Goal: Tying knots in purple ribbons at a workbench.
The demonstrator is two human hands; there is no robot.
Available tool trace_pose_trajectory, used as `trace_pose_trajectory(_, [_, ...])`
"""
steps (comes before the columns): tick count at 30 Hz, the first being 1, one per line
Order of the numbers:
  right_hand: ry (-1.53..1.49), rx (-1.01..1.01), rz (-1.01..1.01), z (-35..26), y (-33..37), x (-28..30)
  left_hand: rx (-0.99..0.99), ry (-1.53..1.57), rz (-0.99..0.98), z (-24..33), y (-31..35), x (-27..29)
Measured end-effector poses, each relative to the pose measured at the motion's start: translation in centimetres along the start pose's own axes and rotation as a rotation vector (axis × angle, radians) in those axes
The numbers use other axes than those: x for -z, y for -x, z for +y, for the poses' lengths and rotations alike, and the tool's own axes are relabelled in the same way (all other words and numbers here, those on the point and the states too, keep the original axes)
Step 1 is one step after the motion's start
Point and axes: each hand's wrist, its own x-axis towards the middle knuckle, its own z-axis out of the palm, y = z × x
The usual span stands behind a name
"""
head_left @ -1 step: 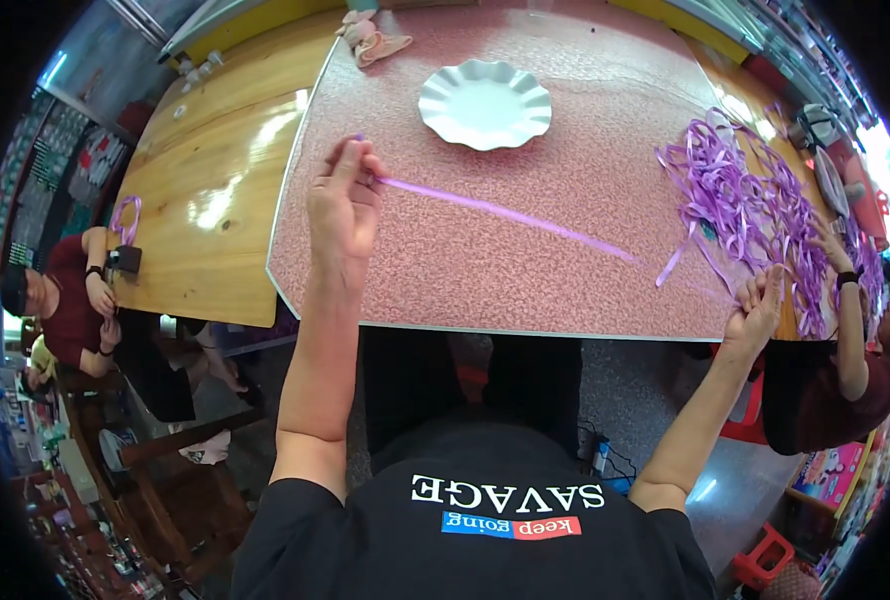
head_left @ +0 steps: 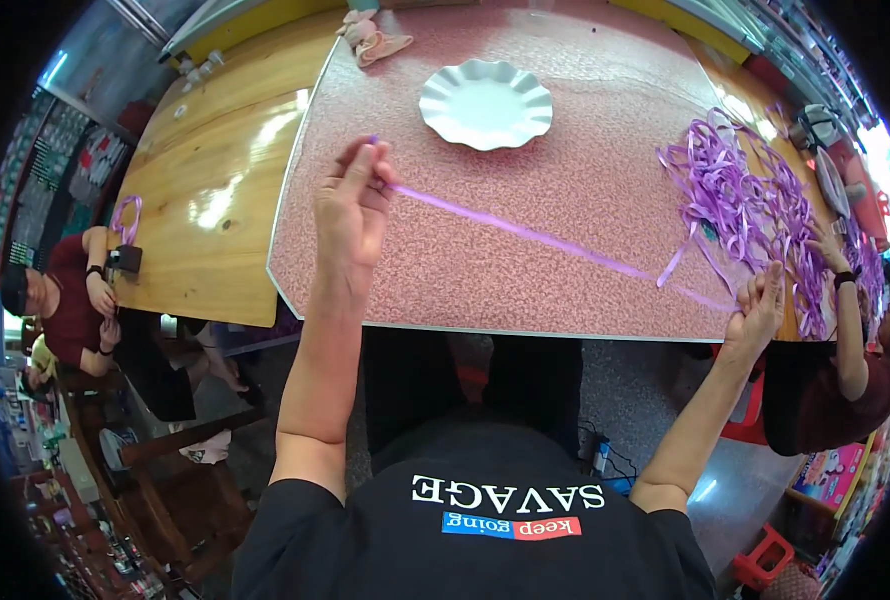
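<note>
A thin purple ribbon (head_left: 530, 233) runs taut and slanting over the pink speckled table between my two hands. My left hand (head_left: 353, 210) pinches one end of it at the table's left side, and a bit of purple shows above the fingertips. Near the front right edge, my right hand (head_left: 755, 308) is closed on the other end, where the ribbon looks faint and blurred. Just beyond my right hand lies a tangled heap of purple ribbons (head_left: 730, 185). A white plate (head_left: 485, 104) with a wavy rim sits farther back.
A co-worker's hand (head_left: 827, 245) reaches into the ribbon heap at the right. Another person sits at the wooden table (head_left: 200, 190) on the left, beside a purple loop (head_left: 126, 220). A crumpled beige cloth (head_left: 373, 42) lies at the far left corner of the pink table (head_left: 445, 280).
My left hand has shifted slightly to the right, with the ribbon's end in it. More of the ribbon shows sharply toward my right hand, which has hardly moved.
</note>
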Motion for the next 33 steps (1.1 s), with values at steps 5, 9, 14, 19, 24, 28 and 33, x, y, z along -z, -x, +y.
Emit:
trace_pose_trajectory(5, [0.753, 0.257, -0.259, 0.6, 6.0, -10.5, 0.174, -0.086, -0.232, -2.9, 4.2, -3.9])
trace_pose_trajectory(9, [0.751, 0.011, -0.719, 1.9, 11.0, -17.6, 0.316, -0.072, -0.308, -4.1, 6.6, -5.7])
trace_pose_trajectory(14, [0.518, -0.176, -0.873, 2.9, 12.2, -20.0, 0.399, -0.053, -0.348, -4.7, 7.7, -7.0])
trace_pose_trajectory(19, [0.409, -0.345, -0.854, 3.7, 12.7, -20.2, 0.433, -0.043, -0.334, -4.8, 8.1, -7.5])
trace_pose_trajectory(24, [0.310, -0.464, -0.715, 4.6, 12.9, -20.1, 0.472, -0.008, -0.372, -4.6, 7.8, -6.5])
trace_pose_trajectory(28, [0.324, -0.456, -0.714, 5.0, 13.0, -19.8, 0.432, -0.080, -0.330, -5.1, 8.0, -7.1])
trace_pose_trajectory(33, [0.315, -0.457, -0.723, 5.0, 13.2, -19.8, 0.385, -0.166, -0.345, -5.2, 7.8, -6.8])
